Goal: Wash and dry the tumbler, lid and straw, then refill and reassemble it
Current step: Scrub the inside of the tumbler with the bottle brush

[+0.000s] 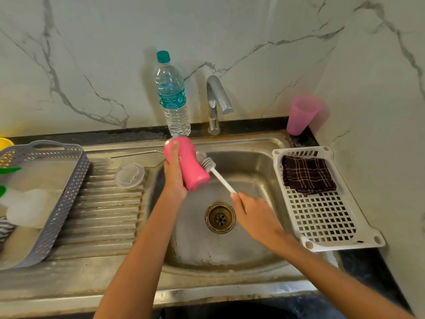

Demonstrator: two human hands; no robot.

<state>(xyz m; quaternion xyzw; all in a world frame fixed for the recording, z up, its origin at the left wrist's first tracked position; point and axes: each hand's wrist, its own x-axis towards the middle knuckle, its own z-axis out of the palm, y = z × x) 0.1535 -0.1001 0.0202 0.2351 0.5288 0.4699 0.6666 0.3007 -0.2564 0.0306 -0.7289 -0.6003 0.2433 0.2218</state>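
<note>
Two hands meet over the steel sink [253,261]. The left hand [174,176] grips a smooth pink tumbler [192,168] above the bowl's left edge, thumb laid along its side and fingers curled round behind it. The tumbler is a rounded cylinder held at a slant: its flat base points down and right, towards the person, and its metal-rimmed mouth points up and left, towards the wall. The right hand [251,209] pinches the end of a brush [208,163] with a thin white handle, though motion blurs those fingers; its grey bristled head touches the tumbler's right side. On the ribbed draining board to the left lie a clear round plastic lid [130,175] and, behind it, a thin metal straw [135,154] lying left to right. A clear plastic water bottle [172,97] stands upright behind the tumbler.
</note>
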